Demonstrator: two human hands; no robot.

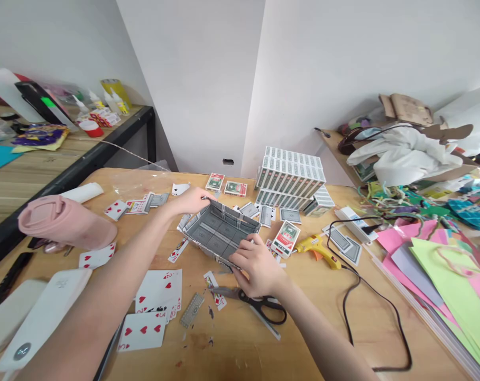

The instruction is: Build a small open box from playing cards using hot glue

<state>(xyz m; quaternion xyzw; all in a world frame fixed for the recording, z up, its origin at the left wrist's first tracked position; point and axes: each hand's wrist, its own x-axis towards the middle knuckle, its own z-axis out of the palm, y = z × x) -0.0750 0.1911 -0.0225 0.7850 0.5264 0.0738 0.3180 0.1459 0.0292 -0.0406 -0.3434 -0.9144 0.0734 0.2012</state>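
The open tray of grey-backed playing cards (214,235) is in the centre of the frame, between my two hands, and I cannot tell if its bottom touches the wooden table (311,317). I judge that it is light, since its walls look like only thin card, and it is probably stiffer at the corners than in the middle of each side. The card face may be somewhat slippery, and a wall could bend or a joint could open under strong pressure, so the corners and the rim seem the best places to hold. My left hand (192,201), just above and left of the centre, has its fingers gathered closely and grips the rim at the far left corner; its thumb is hidden from me. My right hand (261,267), right of the centre, is half closed, with bent fingers over the right wall near the close corner, but I cannot tell how firmly they press. Just below this hand lie the black-handled scissors (257,304), and to its right the yellow glue gun (321,250).
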